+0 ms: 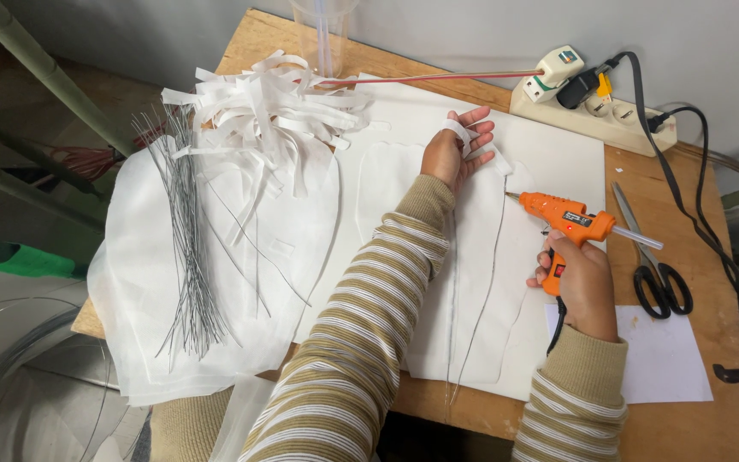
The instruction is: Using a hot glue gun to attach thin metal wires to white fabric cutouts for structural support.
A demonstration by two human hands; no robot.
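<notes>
While right grip clasps orange glue gun, left grip pinches white paper strip, clear cup contents unclear

One orange glue gun, one pair of scissors and one power strip are lying by two hands.

I see an orange glue gun with a black cable, white strips, white fabric, grey wires, black-handled scissors at the tan wooden counter's right edge, a cream power strip, and my olive-and-cream striped sleeves.
</notes>
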